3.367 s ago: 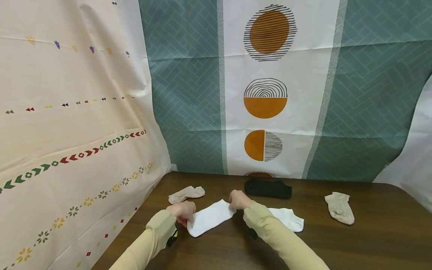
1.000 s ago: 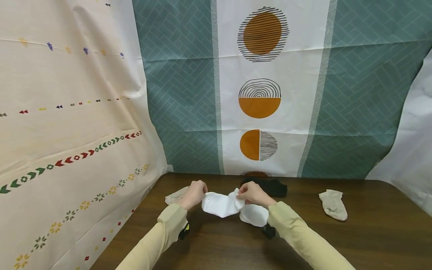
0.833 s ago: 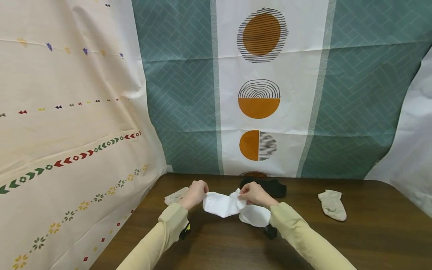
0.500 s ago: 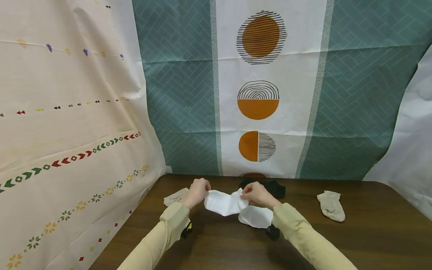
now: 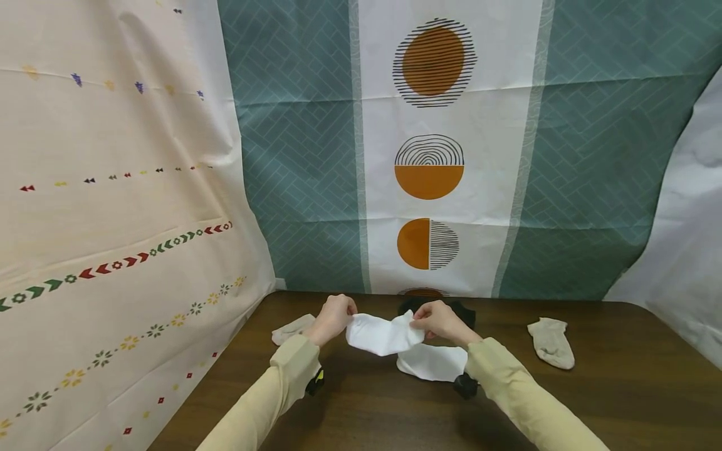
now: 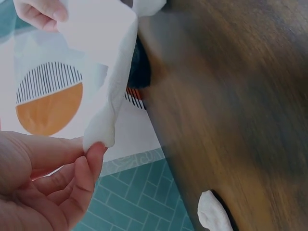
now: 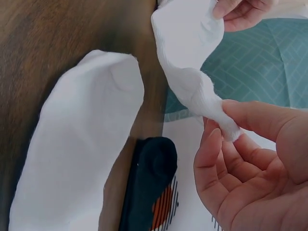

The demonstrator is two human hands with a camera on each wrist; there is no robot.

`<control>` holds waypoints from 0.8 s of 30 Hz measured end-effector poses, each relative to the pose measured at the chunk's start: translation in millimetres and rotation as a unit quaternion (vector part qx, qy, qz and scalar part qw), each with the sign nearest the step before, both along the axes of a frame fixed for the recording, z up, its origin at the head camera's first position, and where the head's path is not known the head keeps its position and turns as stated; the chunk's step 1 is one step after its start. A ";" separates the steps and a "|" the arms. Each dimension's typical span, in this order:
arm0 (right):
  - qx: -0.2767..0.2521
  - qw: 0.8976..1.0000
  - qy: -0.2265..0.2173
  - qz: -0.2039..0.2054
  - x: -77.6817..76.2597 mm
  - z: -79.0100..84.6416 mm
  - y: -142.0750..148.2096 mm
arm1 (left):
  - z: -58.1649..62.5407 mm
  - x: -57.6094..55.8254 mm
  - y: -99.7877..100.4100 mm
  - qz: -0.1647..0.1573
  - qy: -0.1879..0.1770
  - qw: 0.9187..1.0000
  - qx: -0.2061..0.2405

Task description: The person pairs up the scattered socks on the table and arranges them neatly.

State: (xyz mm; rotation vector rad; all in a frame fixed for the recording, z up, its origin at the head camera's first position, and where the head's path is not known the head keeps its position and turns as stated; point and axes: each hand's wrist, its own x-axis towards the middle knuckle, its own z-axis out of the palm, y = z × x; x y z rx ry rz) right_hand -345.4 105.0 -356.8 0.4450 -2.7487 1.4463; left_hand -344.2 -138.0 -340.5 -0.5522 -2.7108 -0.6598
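A white sock hangs stretched between both hands, lifted above the table, its middle sagging. My left hand pinches one end; the left wrist view shows thumb and fingertips on the sock's tip. At the other end my right hand pinches the fabric between thumb and fingers, plain in the right wrist view. A second white sock lies flat on the table under the right hand, partly covered by the right wrist in the head view.
Behind the right hand lies a black sock, partly hidden. A beige sock rests by the left wrist, another beige sock at the right. The brown table ends at a patterned curtain.
Earlier the white sock lay on the table with a hand at each end; now both hands hold it raised. In the last second it has shifted slightly right and up in view.
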 end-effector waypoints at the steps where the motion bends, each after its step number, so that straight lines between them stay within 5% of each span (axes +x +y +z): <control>1: 0.001 1.000 0.000 0.000 0.0 0.0 1.8 | 0.2 0.3 1.3 0.000 -0.002 1.000 -0.001; 24: 0.008 1.000 -0.018 -0.015 1.9 0.0 40.5 | 6.7 3.1 39.6 -0.021 -0.048 0.999 0.011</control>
